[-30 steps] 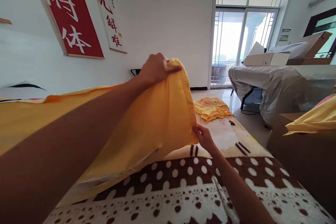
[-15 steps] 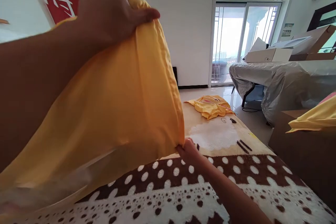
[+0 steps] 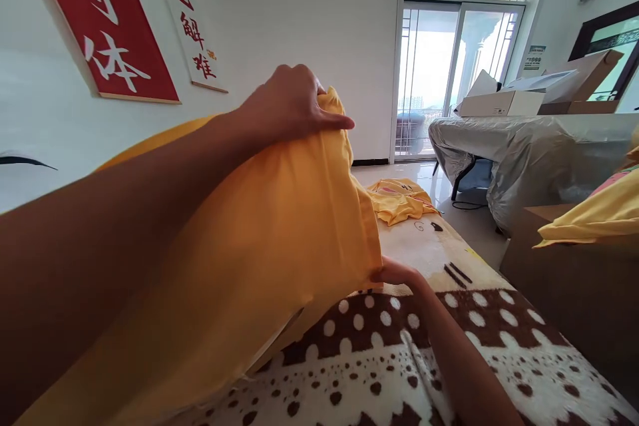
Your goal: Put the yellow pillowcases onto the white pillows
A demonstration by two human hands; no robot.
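A large yellow cloth (image 3: pixel 279 233) hangs stretched between my two hands over a brown and white dotted blanket (image 3: pixel 379 359). My left hand (image 3: pixel 289 106) is raised and closed over the cloth's upper corner, thumb pointing right. My right hand (image 3: pixel 399 274) is low, just above the blanket, and pinches the cloth's lower corner; its fingers are mostly hidden behind the fabric. My left forearm crosses the whole left side of the view.
A crumpled yellow garment (image 3: pixel 402 200) lies at the blanket's far end. A plastic-covered table (image 3: pixel 529 153) with cardboard boxes (image 3: pixel 499 103) stands at the right. A brown box (image 3: pixel 569 279) with yellow fabric (image 3: pixel 594 216) on it is near right. Red and white banners hang on the left wall.
My left hand swung up close to the camera with the cloth, then came back down and away. My right hand kept its hold on the lower corner, shifting slightly.
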